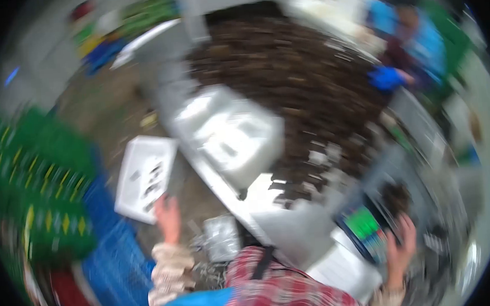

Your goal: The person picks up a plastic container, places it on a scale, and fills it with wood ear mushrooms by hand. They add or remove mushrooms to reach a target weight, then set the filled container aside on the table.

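Observation:
My left hand [168,216] is stretched out at the left, fingers closed at the lower right corner of a white foam tray [128,187]. Dark marks show inside the tray; blur hides what they are. At the right, my right hand [401,245] has its fingers apart beside a scale's keypad and lit green display [362,223]. It holds nothing I can see. Beyond those fingers, a small dark brown heap [396,198] lies in a grey bin or pan [367,187]. White paper-like sheets [344,271] lie below the display.
A large mass of dark brown pieces [284,65] fills the bin ahead, with a white foam box [238,133] at its near side. Green crates [57,223] and blue sheeting [113,253] stand left. A clear plastic bundle [221,238] lies near me. Another person's blue-gloved hand [386,78] is far right.

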Available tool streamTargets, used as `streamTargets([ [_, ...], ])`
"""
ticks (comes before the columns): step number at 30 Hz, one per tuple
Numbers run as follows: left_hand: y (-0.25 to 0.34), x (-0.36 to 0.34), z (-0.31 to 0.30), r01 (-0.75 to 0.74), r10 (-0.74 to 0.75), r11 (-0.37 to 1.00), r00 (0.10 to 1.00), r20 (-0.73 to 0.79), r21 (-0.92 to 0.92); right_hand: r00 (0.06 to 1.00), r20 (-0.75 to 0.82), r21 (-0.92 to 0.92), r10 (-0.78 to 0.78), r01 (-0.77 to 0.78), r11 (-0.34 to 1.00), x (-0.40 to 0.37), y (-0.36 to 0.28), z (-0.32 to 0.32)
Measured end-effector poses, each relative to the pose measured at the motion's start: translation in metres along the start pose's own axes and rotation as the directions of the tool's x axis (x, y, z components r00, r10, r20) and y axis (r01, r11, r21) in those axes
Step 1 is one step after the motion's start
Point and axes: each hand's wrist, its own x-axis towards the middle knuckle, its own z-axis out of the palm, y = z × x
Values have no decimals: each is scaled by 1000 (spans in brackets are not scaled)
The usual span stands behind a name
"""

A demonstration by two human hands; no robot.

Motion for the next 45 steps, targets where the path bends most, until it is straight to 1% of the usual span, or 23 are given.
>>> streamTargets([
  [1, 13, -7, 10, 210, -162, 949, 965, 205, -237, 999, -22, -30, 23, -24, 999, 4, -12, -6],
  [2, 6, -11, 29, 41, -13, 960, 995, 102, -277, 997, -73, -62, 1, -5, 998, 4, -16, -12],
  [4, 43, -12, 27, 0, 89, 881, 982, 167, -473, 982, -186, -27, 33, -38, 999, -2, -3, -23],
  [6, 103, -20, 19, -81, 145, 822, 987, 70, -564, 950, -305, 10, 69, -69, 998, -15, 15, -31],
  [8, 141, -25, 10, -376, 429, 751, 903, -32, -543, 934, -328, 24, 139, -139, 990, -32, 25, -39],
  [10, 173, -38, 14, -438, 523, 691, 852, -21, -574, 923, -327, 73, 203, -190, 979, -49, 36, -36],
  [12, 213, -60, 21, -553, 712, 582, 701, 43, -597, 926, -296, 48, 236, -232, 972, -64, 39, -33],
  [16, 280, -103, 52, -501, 862, 471, 437, 258, -726, 910, -279, 81, 307, -296, 952, -83, 43, -32],
  [18, 292, -115, 83, -660, 915, 400, 245, 320, -636, 901, -289, 73, 325, -318, 945, -90, 48, -35],
  [22, 250, -127, 151, -872, 822, 327, 72, 565, -364, 866, -297, 45, 402, -408, 912, -108, 64, -43],
  [23, 238, -128, 159, -915, 842, 198, -25, 539, -352, 861, -290, 53, 418, -421, 905, -112, 66, -45],
  [26, 220, -119, 179, -888, 872, 194, -38, 487, -416, 853, -264, 29, 451, -460, 887, -116, 75, -47],
  [28, 229, -114, 178, -828, 911, 300, 101, 401, -474, 854, -249, 23, 457, -466, 884, -112, 82, -44],
  [31, 255, -103, 162, -457, 717, 696, 391, 577, -554, 870, -227, 22, 437, -444, 896, -93, 85, -42],
  [32, 257, -98, 164, -436, 693, 720, 408, 594, -541, 870, -224, 24, 440, -446, 895, -87, 87, -40],
  [34, 271, -94, 157, -24, 488, 856, 370, 791, -517, 890, -226, 48, 395, -395, 917, -70, 94, -35],
  [37, 309, -112, 143, 190, 545, 765, 317, 776, -615, 900, -221, -3, 376, -386, 922, -38, 110, -34],
  [38, 331, -124, 131, 159, 630, 706, 304, 714, -690, 899, -226, -8, 375, -387, 922, -27, 117, -34],
  [40, 366, -142, 119, 219, 654, 704, 171, 737, -676, 927, -280, -247, 250, -321, 914, -4, 132, -32],
  [42, 399, -171, 108, 156, 739, 628, 185, 647, -762, 931, -260, -300, 256, -330, 895, 9, 145, -24],
  [43, 399, -173, 122, -50, 854, 512, 136, 502, -857, 937, -181, -350, 298, -345, 871, 11, 155, -21],
  [44, 390, -173, 123, -172, 842, 537, 173, 511, -826, 934, -109, -406, 341, -354, 842, 14, 167, -20],
  [45, 373, -167, 130, -445, 854, 512, 175, 489, -735, 962, -134, -427, 238, -273, 862, 10, 174, -18],
])
